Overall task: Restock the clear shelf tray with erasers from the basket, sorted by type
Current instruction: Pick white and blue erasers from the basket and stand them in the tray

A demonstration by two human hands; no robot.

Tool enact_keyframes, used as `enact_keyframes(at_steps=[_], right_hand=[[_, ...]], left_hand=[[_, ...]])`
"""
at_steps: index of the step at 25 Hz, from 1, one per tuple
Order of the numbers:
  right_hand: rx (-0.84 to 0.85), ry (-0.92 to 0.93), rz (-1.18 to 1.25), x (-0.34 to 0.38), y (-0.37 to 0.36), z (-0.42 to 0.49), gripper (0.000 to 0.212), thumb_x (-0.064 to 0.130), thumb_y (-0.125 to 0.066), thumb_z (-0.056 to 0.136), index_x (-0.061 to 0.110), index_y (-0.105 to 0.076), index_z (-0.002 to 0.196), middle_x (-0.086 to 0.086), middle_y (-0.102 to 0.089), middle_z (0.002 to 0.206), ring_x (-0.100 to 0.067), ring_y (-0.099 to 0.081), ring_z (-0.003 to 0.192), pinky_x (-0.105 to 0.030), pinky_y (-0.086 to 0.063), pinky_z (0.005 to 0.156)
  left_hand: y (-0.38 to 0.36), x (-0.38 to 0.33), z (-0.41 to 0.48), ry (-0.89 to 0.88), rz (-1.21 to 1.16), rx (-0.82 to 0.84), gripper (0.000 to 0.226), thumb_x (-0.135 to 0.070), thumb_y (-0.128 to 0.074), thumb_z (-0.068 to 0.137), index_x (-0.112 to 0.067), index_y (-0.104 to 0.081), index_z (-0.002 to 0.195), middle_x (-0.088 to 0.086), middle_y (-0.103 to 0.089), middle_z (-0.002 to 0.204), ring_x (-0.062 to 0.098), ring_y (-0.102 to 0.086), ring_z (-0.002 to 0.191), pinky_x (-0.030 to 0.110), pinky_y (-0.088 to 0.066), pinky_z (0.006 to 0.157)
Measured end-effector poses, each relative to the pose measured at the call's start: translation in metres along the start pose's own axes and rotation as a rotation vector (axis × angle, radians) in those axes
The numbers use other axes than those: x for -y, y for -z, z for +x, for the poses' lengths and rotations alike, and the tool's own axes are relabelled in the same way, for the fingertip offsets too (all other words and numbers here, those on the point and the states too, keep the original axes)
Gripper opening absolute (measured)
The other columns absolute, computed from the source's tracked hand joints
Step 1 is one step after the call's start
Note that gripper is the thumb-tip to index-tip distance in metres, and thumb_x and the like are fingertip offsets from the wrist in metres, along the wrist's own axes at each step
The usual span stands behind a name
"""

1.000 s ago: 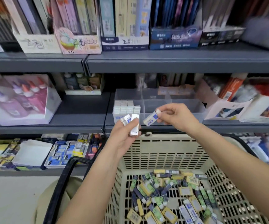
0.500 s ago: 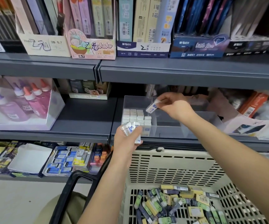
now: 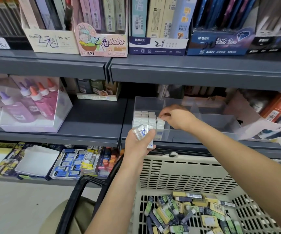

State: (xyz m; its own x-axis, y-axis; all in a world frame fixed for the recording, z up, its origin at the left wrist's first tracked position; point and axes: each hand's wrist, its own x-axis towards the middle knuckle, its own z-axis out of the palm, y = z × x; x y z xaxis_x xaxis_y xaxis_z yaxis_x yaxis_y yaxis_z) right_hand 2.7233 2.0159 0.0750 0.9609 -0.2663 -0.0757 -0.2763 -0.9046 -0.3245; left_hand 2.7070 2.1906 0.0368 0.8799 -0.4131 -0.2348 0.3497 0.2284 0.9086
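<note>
The right hand [image 3: 175,118] reaches into the left compartment of the clear shelf tray [image 3: 220,123], fingertips pinching a white eraser [image 3: 161,122] against the standing rows [image 3: 144,117], probably to keep that type together. The left hand [image 3: 138,144] grips spare erasers [image 3: 142,131] ready nearby, above the basket [image 3: 187,173].

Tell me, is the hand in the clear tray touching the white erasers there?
Touching. The head view shows the right hand pinching the end one of the white erasers in the clear tray, with no gap.
</note>
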Motion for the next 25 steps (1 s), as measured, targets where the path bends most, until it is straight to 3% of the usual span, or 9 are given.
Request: enact_keyframes(at_steps=[7, 11, 13, 15, 16, 18, 21, 25], right_hand=[[0.055, 0.030, -0.032, 0.003, 0.004, 0.000, 0.026, 0.022, -0.044, 0.096, 0.022, -0.065, 0.111, 0.001, -0.062, 0.122, -0.022, -0.058, 0.106, -0.028, -0.046, 0.089], [-0.127, 0.062, 0.097, 0.006, 0.006, -0.018, 0.027, 0.022, -0.046, 0.096, 0.022, -0.066, 0.114, 0.003, -0.063, 0.123, -0.016, -0.057, 0.110, -0.029, -0.045, 0.095], [-0.191, 0.130, 0.192, 0.011, 0.007, -0.032, 0.024, 0.024, -0.050, 0.094, 0.021, -0.069, 0.109, 0.006, -0.066, 0.115, -0.005, -0.059, 0.099, -0.019, -0.044, 0.088], [-0.138, 0.187, 0.264, 0.018, 0.005, -0.047, 0.022, 0.024, -0.055, 0.092, 0.018, -0.070, 0.105, 0.010, -0.069, 0.099, 0.010, -0.054, 0.076, 0.000, -0.036, 0.070], [-0.097, 0.191, 0.288, 0.020, 0.004, -0.053, 0.021, 0.024, -0.057, 0.091, 0.018, -0.071, 0.104, 0.014, -0.067, 0.089, 0.014, -0.052, 0.067, 0.002, -0.035, 0.065], [-0.069, 0.165, 0.338, 0.022, 0.002, -0.060, 0.018, 0.027, -0.058, 0.090, 0.020, -0.071, 0.099, 0.020, -0.060, 0.074, 0.017, -0.050, 0.060, -0.001, -0.037, 0.061], [-0.048, 0.080, 0.454, 0.021, 0.006, -0.063, 0.009, 0.033, -0.062, 0.086, 0.029, -0.067, 0.079, 0.013, -0.063, 0.065, 0.006, -0.052, 0.048, -0.016, -0.045, 0.062], [0.042, 0.029, 0.696, 0.014, 0.016, -0.064, 0.009, 0.014, -0.064, 0.084, 0.021, -0.067, 0.081, 0.009, -0.068, 0.061, 0.000, -0.063, 0.056, -0.010, -0.042, 0.048]], left_hand=[[0.000, -0.001, -0.001, 0.004, -0.017, 0.052, 0.019, -0.020, -0.066, 0.085, -0.021, -0.054, 0.100, -0.003, -0.065, 0.090, 0.004, -0.064, 0.077, 0.020, -0.053, 0.063], [-0.002, -0.003, 0.000, 0.082, -0.140, 0.086, 0.019, -0.011, -0.059, 0.090, -0.019, -0.053, 0.106, 0.001, -0.064, 0.094, 0.009, -0.064, 0.080, 0.021, -0.052, 0.058], [-0.002, -0.003, 0.001, 0.101, -0.161, 0.104, 0.022, -0.006, -0.057, 0.089, -0.016, -0.053, 0.109, 0.002, -0.065, 0.090, 0.009, -0.066, 0.075, 0.022, -0.052, 0.056], [-0.002, -0.004, 0.000, 0.091, -0.176, 0.146, 0.026, -0.006, -0.057, 0.089, -0.013, -0.053, 0.114, 0.000, -0.067, 0.087, 0.006, -0.067, 0.072, 0.022, -0.052, 0.057], [-0.002, -0.003, 0.000, 0.080, -0.180, 0.171, 0.028, -0.007, -0.058, 0.090, -0.012, -0.052, 0.116, 0.001, -0.067, 0.090, 0.006, -0.067, 0.075, 0.022, -0.053, 0.060], [-0.001, -0.002, 0.000, 0.053, -0.175, 0.205, 0.032, -0.008, -0.058, 0.089, -0.010, -0.051, 0.121, 0.003, -0.066, 0.097, 0.008, -0.066, 0.082, 0.023, -0.053, 0.065], [-0.003, 0.000, -0.001, 0.017, -0.109, 0.228, 0.035, -0.008, -0.061, 0.087, -0.010, -0.050, 0.120, 0.003, -0.067, 0.096, 0.009, -0.067, 0.084, 0.025, -0.054, 0.070], [-0.002, -0.002, -0.001, 0.058, -0.132, 0.213, 0.027, -0.008, -0.058, 0.090, -0.008, -0.050, 0.116, 0.008, -0.068, 0.098, 0.015, -0.067, 0.087, 0.027, -0.055, 0.070]])
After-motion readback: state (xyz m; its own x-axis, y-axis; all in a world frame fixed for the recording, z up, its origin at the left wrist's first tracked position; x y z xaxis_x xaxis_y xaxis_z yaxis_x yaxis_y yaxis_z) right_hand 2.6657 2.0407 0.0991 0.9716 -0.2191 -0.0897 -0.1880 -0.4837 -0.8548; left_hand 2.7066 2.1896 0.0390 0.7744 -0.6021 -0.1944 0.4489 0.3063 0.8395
